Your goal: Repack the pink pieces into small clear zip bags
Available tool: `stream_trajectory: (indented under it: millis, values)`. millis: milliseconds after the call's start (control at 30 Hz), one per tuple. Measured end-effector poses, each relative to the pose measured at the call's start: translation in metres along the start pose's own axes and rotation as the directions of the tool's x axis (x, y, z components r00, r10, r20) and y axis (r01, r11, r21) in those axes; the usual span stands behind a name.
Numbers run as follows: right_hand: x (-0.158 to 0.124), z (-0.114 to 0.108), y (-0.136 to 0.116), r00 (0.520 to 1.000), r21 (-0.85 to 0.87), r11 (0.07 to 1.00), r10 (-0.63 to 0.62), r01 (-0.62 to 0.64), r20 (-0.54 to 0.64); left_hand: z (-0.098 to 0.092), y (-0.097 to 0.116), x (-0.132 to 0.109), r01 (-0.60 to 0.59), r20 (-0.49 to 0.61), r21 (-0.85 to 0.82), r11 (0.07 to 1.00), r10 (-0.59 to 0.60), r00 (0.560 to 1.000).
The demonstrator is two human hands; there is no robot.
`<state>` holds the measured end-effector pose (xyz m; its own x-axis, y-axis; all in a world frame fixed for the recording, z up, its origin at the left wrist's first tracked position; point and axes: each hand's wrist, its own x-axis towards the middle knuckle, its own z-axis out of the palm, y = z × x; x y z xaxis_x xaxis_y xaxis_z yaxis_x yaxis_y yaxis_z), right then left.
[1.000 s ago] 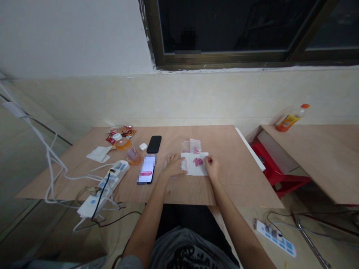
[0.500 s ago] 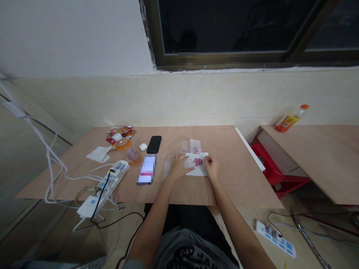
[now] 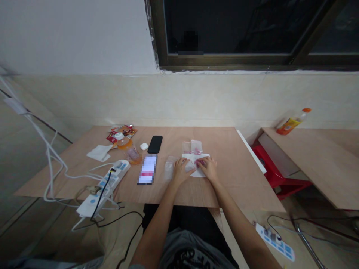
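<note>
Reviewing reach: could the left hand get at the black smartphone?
Probably yes: the left hand rests nearby, with only a flat clear plastic bag and wood between it and the black smartphone.

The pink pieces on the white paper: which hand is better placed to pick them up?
Probably the right hand: its fingers touch the pink pieces, while the left hand is farther off at the paper's edge.

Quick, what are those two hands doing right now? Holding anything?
Left hand: curled, beside a clear plastic bag; cannot tell if holding it.
Right hand: curled on a white paper sheet; cannot tell if holding anything.
</note>
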<state>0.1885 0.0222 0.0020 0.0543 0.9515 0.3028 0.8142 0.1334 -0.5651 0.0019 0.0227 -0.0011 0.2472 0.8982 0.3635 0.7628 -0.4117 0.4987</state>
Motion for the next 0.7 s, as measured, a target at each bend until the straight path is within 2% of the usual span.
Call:
stream_trajectory:
  millis: [100,200,333,700]
  values:
    - [0.004,-0.004,-0.009,0.994,-0.075,0.995,-0.064,0.071,0.091,-0.002,0.0,0.001,0.012,0.001,-0.011,1.0,-0.012,1.0]
    - [0.008,-0.006,-0.016,0.986,-0.131,0.984,-0.104,0.121,0.134,-0.004,0.001,0.001,0.03,0.026,-0.008,1.0,-0.03,0.999]
    - [0.012,-0.004,-0.019,0.981,-0.196,0.97,-0.113,0.143,0.158,-0.006,0.003,0.002,0.045,0.065,-0.008,0.999,-0.044,0.997]
    - [0.016,0.001,-0.017,0.973,-0.243,0.955,-0.127,0.173,0.194,-0.004,0.001,0.002,0.055,0.074,-0.005,0.998,-0.055,0.996]
